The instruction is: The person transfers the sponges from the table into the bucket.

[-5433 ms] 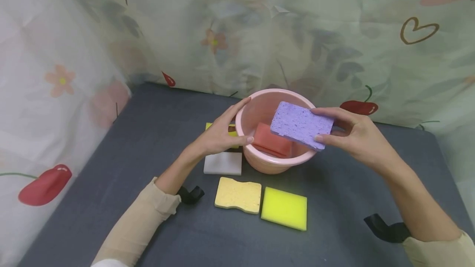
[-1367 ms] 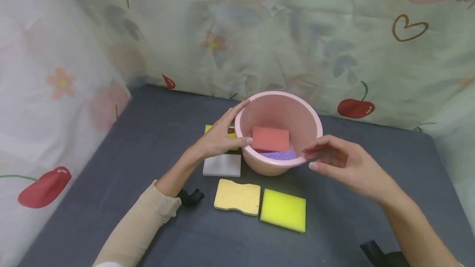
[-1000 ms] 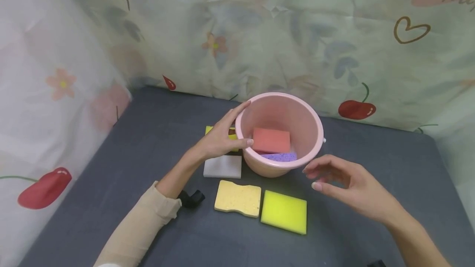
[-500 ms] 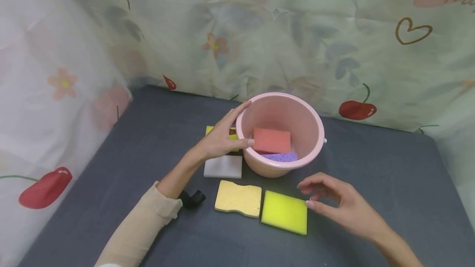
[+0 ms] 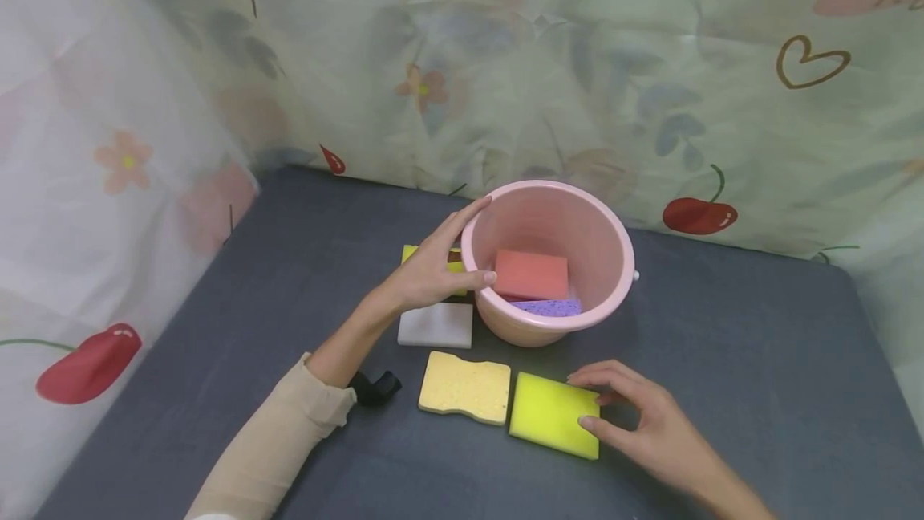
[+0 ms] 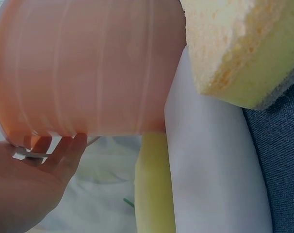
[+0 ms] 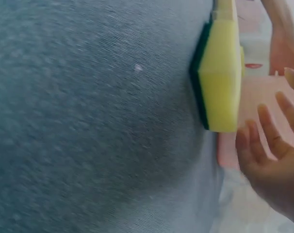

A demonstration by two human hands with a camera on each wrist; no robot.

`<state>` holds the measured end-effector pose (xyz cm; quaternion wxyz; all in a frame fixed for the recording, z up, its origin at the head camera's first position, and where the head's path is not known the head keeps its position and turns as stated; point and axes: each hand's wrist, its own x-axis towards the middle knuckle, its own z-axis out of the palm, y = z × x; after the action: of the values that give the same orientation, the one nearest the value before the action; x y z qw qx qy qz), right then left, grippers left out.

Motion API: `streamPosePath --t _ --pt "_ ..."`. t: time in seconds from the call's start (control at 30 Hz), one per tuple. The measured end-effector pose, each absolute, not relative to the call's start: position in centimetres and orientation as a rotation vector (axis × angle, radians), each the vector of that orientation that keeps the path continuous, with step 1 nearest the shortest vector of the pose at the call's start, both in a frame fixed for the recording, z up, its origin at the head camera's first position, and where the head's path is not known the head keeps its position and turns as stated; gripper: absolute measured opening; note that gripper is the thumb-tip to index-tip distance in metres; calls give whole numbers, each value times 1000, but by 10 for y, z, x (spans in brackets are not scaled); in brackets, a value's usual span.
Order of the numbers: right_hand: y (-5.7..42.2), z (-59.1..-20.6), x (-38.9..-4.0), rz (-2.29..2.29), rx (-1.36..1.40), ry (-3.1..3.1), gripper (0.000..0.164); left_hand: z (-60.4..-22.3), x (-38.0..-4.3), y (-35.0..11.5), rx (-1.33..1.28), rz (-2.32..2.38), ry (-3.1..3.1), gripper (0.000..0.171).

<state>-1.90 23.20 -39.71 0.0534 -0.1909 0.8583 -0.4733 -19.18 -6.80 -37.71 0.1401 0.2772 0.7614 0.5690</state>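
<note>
My left hand (image 5: 427, 270) holds the near left side of a pink bucket (image 5: 516, 329), thumb at the rim and fingers against the outer wall. Inside the bucket lie a red sponge (image 5: 532, 274) and a purple speckled sponge (image 5: 552, 308). My right hand (image 5: 653, 422), its fingers loosely bent and apart, hovers at the right edge of a bright yellow sponge (image 5: 550, 412). A gap shows between that hand and the sponge's dark green scouring layer (image 7: 199, 80) in the right wrist view. To its left rests a pale yellow sponge (image 5: 464, 387) with wavy sides.
A white sponge (image 5: 435, 326) lies left of the bucket. Behind it a yellow and brown sponge (image 5: 456, 266) is partly covered by my left hand. Everything stands on a dark grey tabletop (image 5: 310, 215), with a patterned cloth (image 5: 577, 87) hanging behind.
The purple sponge, earlier in my right hand, now lies in the bucket. My right hand has left the bucket and come down beside the bright yellow sponge. My left hand stays on the bucket.
</note>
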Motion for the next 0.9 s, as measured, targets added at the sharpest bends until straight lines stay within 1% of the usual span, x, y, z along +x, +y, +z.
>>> streamPosePath --t 0.23,0.33,0.57,0.7,0.9 --pt "231 -409 -14 -1107 -377 2806 43 -378 -191 -67 810 1646 2198 92" --pt "232 -415 -12 -1050 -348 2824 47 -378 -191 -67 815 1650 2200 92" --pt "228 -425 -8 -989 -308 2725 83 -379 -191 -67 823 1647 2214 93" --pt "225 -428 -4 -931 -378 2762 88 -379 -190 -68 823 1649 2213 92" --pt "222 -429 -2 -840 -490 2831 86 -378 -190 -67 821 1651 2208 92"
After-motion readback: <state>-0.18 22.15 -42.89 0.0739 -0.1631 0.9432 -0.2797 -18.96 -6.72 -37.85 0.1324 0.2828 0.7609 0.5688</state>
